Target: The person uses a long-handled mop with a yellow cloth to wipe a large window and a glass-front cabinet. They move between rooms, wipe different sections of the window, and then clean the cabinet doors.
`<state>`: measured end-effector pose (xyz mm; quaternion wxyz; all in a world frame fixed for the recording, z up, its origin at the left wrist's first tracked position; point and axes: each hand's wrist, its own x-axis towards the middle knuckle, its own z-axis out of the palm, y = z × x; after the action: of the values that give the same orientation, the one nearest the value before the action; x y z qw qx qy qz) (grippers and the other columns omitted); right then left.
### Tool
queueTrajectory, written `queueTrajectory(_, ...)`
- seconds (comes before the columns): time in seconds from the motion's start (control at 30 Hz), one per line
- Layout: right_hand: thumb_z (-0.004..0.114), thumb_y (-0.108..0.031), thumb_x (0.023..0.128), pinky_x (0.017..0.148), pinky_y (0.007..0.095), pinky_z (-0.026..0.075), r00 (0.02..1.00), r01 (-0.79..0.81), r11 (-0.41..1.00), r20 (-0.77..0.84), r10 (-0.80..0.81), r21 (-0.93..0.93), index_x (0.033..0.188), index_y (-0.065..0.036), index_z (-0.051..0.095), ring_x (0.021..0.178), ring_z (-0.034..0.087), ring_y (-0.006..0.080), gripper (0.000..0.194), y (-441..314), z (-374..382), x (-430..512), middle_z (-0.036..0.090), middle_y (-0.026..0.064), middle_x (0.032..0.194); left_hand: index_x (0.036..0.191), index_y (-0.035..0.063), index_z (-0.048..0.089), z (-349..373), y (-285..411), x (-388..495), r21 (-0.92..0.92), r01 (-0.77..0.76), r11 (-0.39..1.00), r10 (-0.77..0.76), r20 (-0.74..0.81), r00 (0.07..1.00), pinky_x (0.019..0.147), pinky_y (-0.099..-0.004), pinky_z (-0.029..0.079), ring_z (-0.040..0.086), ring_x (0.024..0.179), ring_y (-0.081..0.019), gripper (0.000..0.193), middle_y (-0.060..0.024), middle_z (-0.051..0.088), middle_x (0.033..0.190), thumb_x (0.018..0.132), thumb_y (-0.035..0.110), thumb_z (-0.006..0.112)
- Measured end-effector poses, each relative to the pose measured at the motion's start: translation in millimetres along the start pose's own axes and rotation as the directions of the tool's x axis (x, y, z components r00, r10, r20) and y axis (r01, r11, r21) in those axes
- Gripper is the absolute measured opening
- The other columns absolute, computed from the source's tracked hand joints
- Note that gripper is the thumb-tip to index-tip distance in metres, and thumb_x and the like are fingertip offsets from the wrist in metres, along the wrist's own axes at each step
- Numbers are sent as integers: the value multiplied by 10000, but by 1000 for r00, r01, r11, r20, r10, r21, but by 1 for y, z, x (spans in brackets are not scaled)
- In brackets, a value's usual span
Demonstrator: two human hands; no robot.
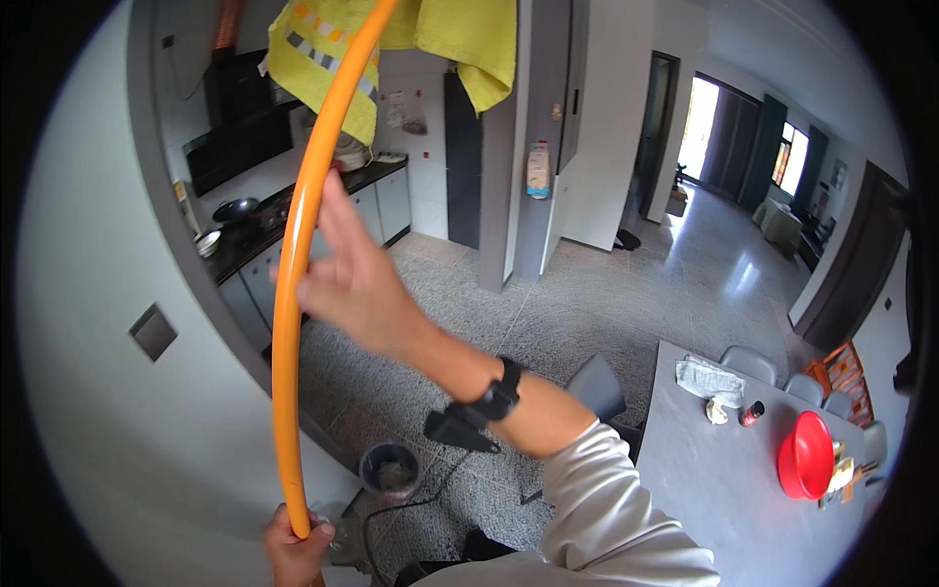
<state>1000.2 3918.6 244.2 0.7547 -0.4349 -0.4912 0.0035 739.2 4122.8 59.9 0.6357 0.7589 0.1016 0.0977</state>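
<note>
A long orange pole (pixel 291 293) rises from the bottom left and leaves the view at the top, its outline bent by the lens. My left hand (pixel 293 547) is closed around its lower end. Beside the pole's middle is my right hand (pixel 356 282), blurred, with fingers spread. Part of that hand lies behind the pole, so contact cannot be made out. Yellow towels (pixel 469 51) hang at the top; the left one, with a checkered band, is partly behind the pole. Whether pole and towels touch is unclear.
A grey table (pixel 704 469) at right bears a red basin (pixel 805 455), a small jar (pixel 752 414) and a crumpled plastic sheet (pixel 708 380). On the floor stands a dark bucket (pixel 390 469) near a cable (pixel 411 505). A wall (pixel 95 242) borders the left; a chair (pixel 598 385) stands by the table.
</note>
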Motion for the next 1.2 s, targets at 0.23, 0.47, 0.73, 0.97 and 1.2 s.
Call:
queueTrajectory(0.23, 676, -280, 1021, 913, 366, 566, 884, -353, 756, 70, 463, -551, 1544, -62, 467, 1005, 719, 216, 604, 59, -166, -144, 711, 151, 1213, 957, 50, 556, 103, -18, 168, -14, -155, 988, 155, -6, 988, 487, -248, 465, 539, 549, -83, 248, -1, 547, 734, 813, 34, 758)
queueTrajectory(0.47, 701, -297, 1006, 949, 393, 561, 558, -830, 389, -587, 586, -401, 1374, -64, 637, 1073, 721, 280, 440, 134, -340, -370, 754, 165, 1170, 980, 41, 566, 209, 11, 317, -189, -252, 949, 272, 93, 958, 498, -233, 466, 547, 540, -75, 236, -4, 567, 754, 847, 22, 759)
queueTrajectory(0.73, 686, -106, 1001, 824, 314, 578, 128, -855, 484, -828, 546, 186, 1352, 60, 617, 1015, 734, 224, 394, 121, -389, -462, 748, 162, 1174, 983, 42, 555, 339, 23, 531, -372, -288, 882, 397, 261, 880, 515, -237, 481, 564, 555, -90, 208, -23, 579, 762, 880, 1, 731)
queueTrajectory(0.97, 689, -39, 990, 765, 309, 565, -133, -714, 590, -901, 413, 376, 1443, 48, 548, 944, 711, 182, 482, 166, -474, -347, 733, 133, 1145, 975, 36, 562, 420, 25, 691, -446, -234, 864, 433, 419, 798, 534, -247, 498, 584, 583, -92, 205, -23, 588, 767, 875, -67, 708)
queueTrajectory(1.2, 732, -125, 994, 984, 339, 566, 202, -766, 602, -804, 559, 226, 1452, 8, 555, 1169, 664, 212, 509, 218, -610, -192, 696, 126, 1265, 967, 42, 567, 501, 51, 810, -484, -147, 863, 394, 461, 795, 526, -245, 494, 588, 583, -86, 203, -22, 603, 774, 878, -58, 719)
